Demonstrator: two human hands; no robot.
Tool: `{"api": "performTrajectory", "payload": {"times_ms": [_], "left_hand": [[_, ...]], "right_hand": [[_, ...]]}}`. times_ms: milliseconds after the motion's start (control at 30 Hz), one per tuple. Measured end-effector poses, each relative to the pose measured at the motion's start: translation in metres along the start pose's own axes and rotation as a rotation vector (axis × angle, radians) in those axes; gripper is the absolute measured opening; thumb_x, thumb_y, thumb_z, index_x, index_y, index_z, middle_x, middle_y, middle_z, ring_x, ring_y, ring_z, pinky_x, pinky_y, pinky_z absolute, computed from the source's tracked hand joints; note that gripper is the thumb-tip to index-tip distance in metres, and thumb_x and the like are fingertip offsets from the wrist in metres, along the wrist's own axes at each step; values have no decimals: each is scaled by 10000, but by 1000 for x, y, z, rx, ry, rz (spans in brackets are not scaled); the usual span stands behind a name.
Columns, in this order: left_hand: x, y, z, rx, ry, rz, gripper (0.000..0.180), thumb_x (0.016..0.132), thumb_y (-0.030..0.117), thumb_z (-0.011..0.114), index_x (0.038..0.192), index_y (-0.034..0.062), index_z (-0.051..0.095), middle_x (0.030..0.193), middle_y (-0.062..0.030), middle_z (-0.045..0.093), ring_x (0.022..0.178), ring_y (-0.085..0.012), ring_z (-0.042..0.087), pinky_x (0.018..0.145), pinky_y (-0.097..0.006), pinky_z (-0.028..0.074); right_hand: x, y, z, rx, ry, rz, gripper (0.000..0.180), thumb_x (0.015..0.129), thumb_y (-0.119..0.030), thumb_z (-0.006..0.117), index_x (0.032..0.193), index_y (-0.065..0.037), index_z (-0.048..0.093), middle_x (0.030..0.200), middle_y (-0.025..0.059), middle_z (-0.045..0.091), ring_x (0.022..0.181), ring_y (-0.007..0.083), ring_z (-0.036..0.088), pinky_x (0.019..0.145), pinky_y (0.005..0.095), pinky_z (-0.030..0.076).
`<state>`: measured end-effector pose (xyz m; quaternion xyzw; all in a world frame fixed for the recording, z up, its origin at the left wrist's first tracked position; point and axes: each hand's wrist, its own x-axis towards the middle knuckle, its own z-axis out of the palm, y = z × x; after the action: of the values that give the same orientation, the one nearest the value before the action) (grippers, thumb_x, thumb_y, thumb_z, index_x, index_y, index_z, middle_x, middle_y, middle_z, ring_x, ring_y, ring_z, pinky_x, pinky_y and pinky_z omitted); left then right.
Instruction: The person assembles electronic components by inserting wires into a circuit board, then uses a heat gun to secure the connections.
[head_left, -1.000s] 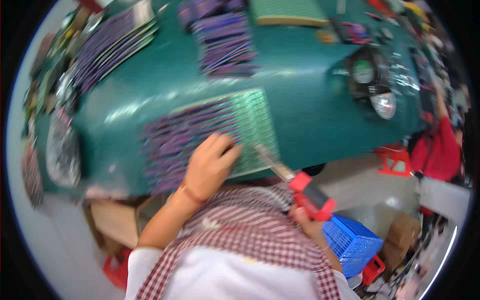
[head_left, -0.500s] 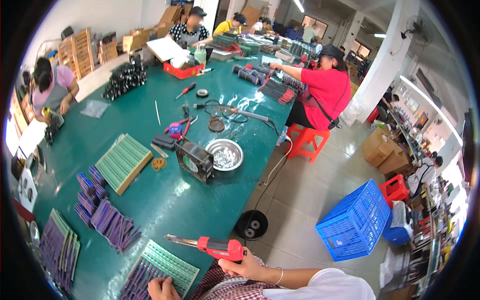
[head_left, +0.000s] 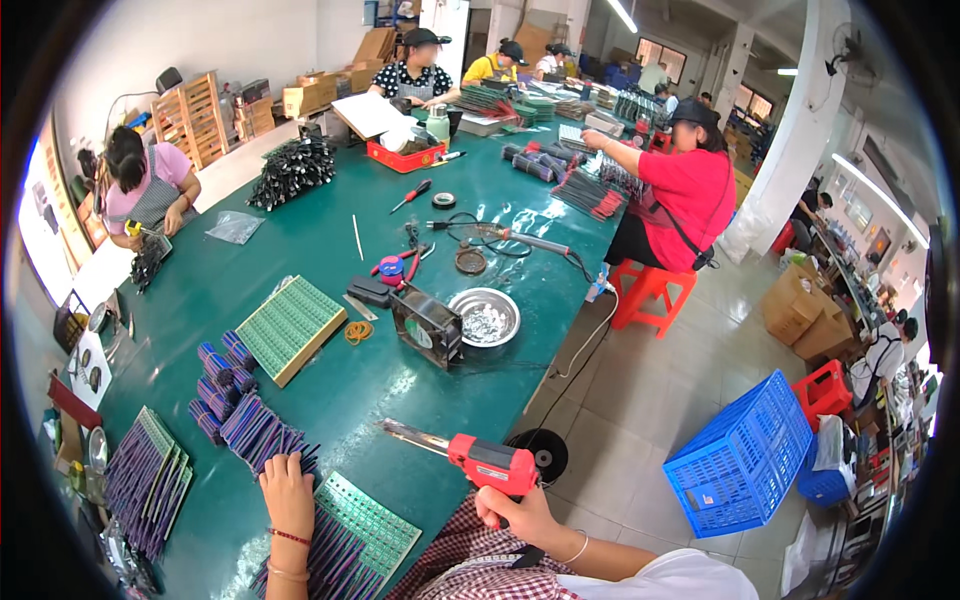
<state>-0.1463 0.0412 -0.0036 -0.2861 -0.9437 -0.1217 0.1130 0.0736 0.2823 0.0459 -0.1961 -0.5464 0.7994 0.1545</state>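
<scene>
My right hand grips a red soldering gun by its handle, its long metal nozzle pointing left over the table. My left hand reaches onto a heap of purple and blue wires, fingers bent together over the near ends. How many wires it pinches is hidden. Between my hands, close to my body, a green perforated circuit board panel lies with purple wires across its lower left part. Rolled bundles of similar wires rest just beyond the heap.
More wired panels lie at left, with a stack of green panels farther in. A small fan, a metal bowl and a soldering iron stand mid-table. Co-workers sit around the table; a blue crate stands on the floor.
My left hand has moved from the near panel up and left to the wire heap. The soldering gun stays in my right hand; the whole view has shifted.
</scene>
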Motion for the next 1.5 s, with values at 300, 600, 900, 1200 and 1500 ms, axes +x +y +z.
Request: {"api": "performTrajectory", "payload": {"times_ms": [300, 600, 900, 1200, 1500], "left_hand": [[0, -2, -3, -14, 70, 14, 476, 642, 12, 697, 1089, 18, 532, 1059, -121, 506, 1014, -300, 483, 871, -412, 377], [-4, -8, 3, -145, 55, -12, 427, 689, -51, 610, 1099, -19, 497, 988, -162, 493, 948, -327, 489, 807, -392, 415], [0, 2, 8, 111, -23, 6, 148, 788, 6, 454, 926, 3, 507, 924, -141, 482, 889, -293, 481, 774, -380, 405], [-11, -9, -14, -70, 101, 95, 306, 728, -68, 446, 1030, -46, 486, 962, -213, 475, 909, -380, 479, 797, -426, 407], [-13, -12, 2, -136, 7, 36, 279, 723, -44, 519, 1000, -10, 503, 938, -162, 483, 909, -331, 502, 789, -395, 433]], "right_hand": [[2, -1, -14, -14, -19, -26, 212, 915, -177, 569, 1023, 5, 556, 675, 31, 569, 533, 76, 518, 473, 230, 414], [16, 4, 3, 56, -38, -27, 240, 923, -149, 552, 1091, 22, 544, 688, 32, 567, 533, 68, 507, 483, 221, 412], [23, -2, 10, -7, 20, -81, 220, 909, -109, 527, 1080, 28, 530, 667, 44, 562, 521, 81, 502, 482, 239, 421], [26, 5, 13, -71, 35, -81, 294, 927, -200, 520, 1106, 31, 493, 613, 101, 537, 476, 139, 479, 456, 269, 399], [31, 12, 6, -17, 10, -175, 321, 964, -282, 469, 1126, -5, 468, 624, 65, 504, 438, 101, 426, 414, 236, 387]]}}
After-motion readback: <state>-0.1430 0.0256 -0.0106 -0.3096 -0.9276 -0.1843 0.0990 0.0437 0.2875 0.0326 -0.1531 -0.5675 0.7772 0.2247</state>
